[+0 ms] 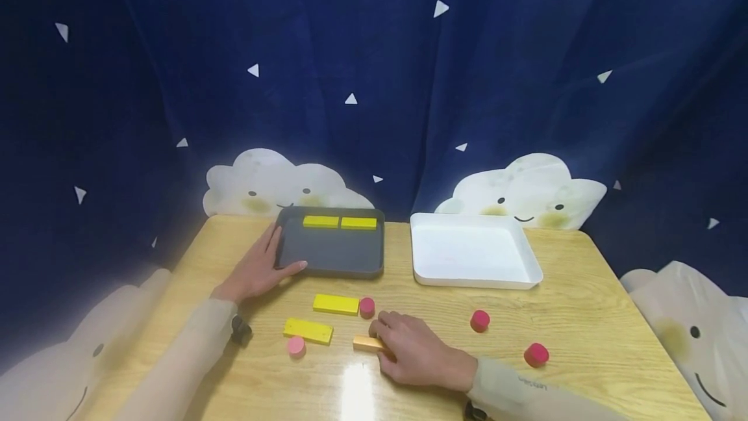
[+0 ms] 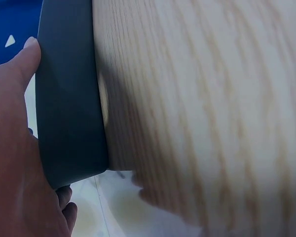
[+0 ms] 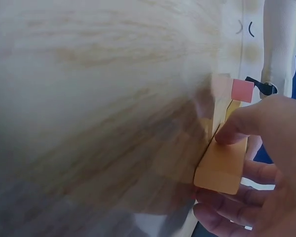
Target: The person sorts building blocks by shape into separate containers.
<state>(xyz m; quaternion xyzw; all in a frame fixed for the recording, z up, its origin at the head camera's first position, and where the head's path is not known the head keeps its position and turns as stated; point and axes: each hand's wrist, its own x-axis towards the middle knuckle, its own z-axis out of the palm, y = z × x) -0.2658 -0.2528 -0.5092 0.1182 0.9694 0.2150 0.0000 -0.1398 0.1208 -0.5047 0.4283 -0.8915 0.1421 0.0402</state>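
At the left front corner of the dark grey tray [image 1: 330, 255], my left hand [image 1: 257, 268] rests with its thumb along the front wall and fingers extended along the left side. Two yellow blocks [image 1: 321, 221] lie end to end inside this tray, along its back. My right hand [image 1: 411, 349] pinches an orange rectangular block [image 3: 222, 168] between thumb and fingers, low over the table. Left of that hand are a yellow block [image 1: 336, 304] with a dark pink cylinder [image 1: 367, 307] by its end, and another yellow block [image 1: 308, 331] with a light pink cylinder [image 1: 296, 346] beside it.
A white tray [image 1: 476, 282] stands at the back right of the wooden table [image 1: 584, 291]. Two red cylinders [image 1: 480, 321] sit on the table to the right of my right hand. A dark blue curtain [image 1: 386, 83] with cloud shapes hangs behind the table.
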